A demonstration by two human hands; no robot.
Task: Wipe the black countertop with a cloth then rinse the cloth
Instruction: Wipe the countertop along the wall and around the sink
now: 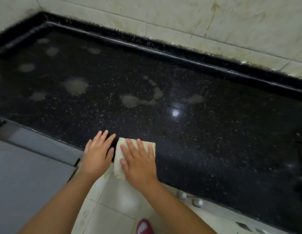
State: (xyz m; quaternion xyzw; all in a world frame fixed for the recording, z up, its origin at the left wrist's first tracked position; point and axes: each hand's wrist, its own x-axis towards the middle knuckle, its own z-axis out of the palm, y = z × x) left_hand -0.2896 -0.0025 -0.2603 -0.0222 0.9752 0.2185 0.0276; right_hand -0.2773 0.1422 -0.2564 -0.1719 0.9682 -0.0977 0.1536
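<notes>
Head view: right hand is lying flat on the folded cream cloth w/ fingers straight & spread, pressing it at the near edge of the black tabletop, cloth's near end hanging past the edge. Left hand is resting just beside the cloth on that edge, fingers straight, gripping nothing. Pale smudges are showing farther back; a pink slipper is showing on the tiled floor.

No writing, label, brand or number can be read anywhere here. The black table carries only pale smears and speckles, and the wall tiles only streaks, as far as this dim view lets me judge.
</notes>
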